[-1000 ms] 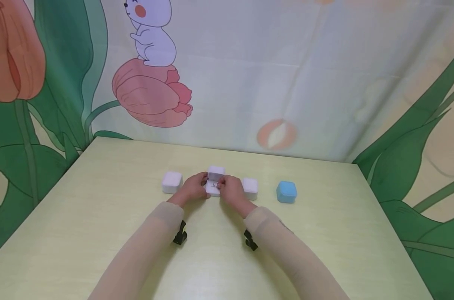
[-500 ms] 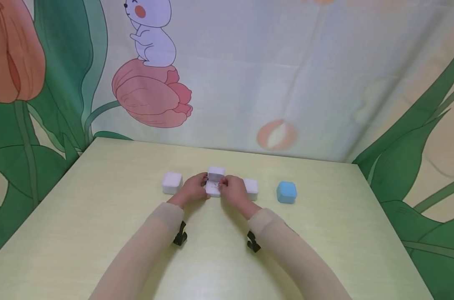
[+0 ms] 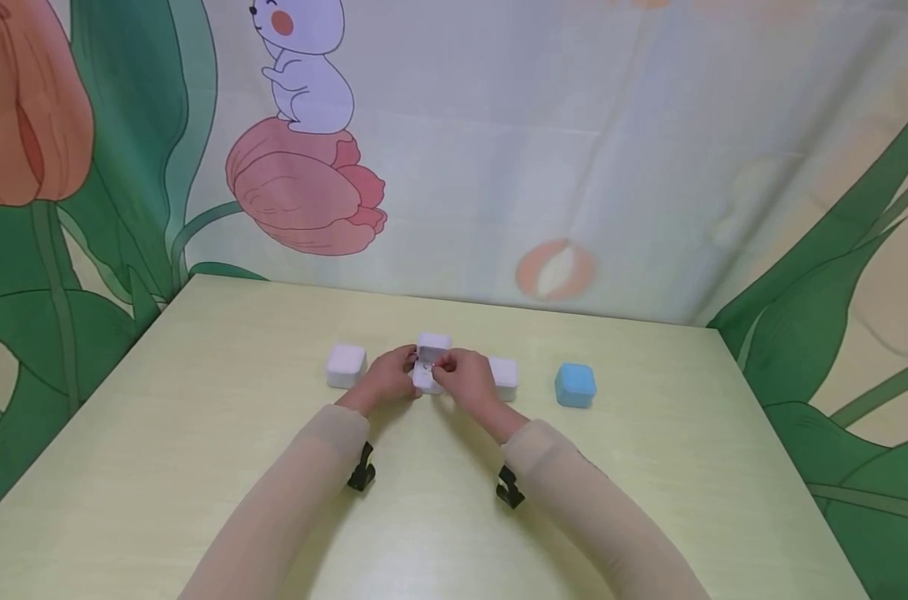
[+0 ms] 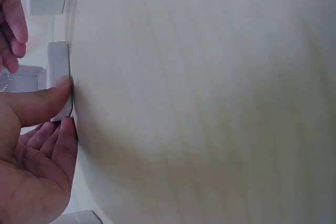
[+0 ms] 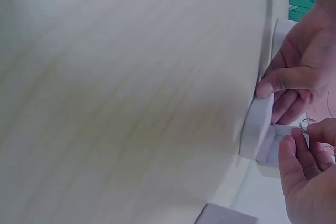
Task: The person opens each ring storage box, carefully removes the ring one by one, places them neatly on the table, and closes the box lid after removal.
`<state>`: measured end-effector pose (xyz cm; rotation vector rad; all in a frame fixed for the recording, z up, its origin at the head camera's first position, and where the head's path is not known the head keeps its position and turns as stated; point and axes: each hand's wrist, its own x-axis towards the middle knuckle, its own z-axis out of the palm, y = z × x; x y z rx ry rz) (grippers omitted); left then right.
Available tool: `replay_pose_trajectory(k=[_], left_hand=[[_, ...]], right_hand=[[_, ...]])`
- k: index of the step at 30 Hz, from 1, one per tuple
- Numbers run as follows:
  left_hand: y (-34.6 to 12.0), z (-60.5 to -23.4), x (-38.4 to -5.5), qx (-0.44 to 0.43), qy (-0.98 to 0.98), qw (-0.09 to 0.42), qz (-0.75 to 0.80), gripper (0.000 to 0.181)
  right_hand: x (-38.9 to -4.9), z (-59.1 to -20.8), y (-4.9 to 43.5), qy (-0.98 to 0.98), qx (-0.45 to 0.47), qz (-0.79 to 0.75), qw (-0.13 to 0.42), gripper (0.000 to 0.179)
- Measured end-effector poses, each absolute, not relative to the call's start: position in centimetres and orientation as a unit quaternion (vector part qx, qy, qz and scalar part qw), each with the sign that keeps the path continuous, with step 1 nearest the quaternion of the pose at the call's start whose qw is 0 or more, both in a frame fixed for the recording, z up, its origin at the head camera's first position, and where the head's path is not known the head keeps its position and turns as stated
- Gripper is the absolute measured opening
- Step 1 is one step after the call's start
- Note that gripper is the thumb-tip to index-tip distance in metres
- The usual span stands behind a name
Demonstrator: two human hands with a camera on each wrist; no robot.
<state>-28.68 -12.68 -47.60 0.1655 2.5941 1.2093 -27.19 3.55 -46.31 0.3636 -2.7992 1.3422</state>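
Observation:
A small white ring box (image 3: 435, 343) stands on the table in the head view with its lid raised. My left hand (image 3: 389, 375) grips the base at its left side, and the thumb (image 4: 52, 100) presses the front in the left wrist view. My right hand (image 3: 466, 377) is at the box's right side. Between its thumb and fingertips it pinches a ring (image 5: 303, 126), a thin silvery band with sparkling stones, held close over the box. In the left wrist view the ring (image 4: 7, 79) is partly cut off by the frame edge.
On the pale wooden table (image 3: 439, 517), a closed white box (image 3: 346, 367) stands left of my hands. Another white box (image 3: 505, 379) is partly behind my right hand, with a blue box (image 3: 576, 385) further right. A printed curtain (image 3: 454, 167) hangs behind the table's back edge.
My right wrist and forearm have shifted slightly to the right, while the fingertips stay over the box. The left hand keeps its grip on the base, and the boxes stay in place.

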Motion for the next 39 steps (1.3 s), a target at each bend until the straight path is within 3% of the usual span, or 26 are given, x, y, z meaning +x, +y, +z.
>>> replay_pose_trajectory(k=[13,39], left_hand=[[-12.9,-47.6,-28.6,0.063,0.894,0.138,0.422,0.084],[-13.0,-47.9,-28.7,0.066,0.889,0.139,0.432,0.086]], right_hand=[[-26.6,-45.8,4.3,-0.889,0.097,0.447,0.002,0.012],[-24.9,-46.8,4.9,-0.87,0.084,0.476,-0.093,0.016]])
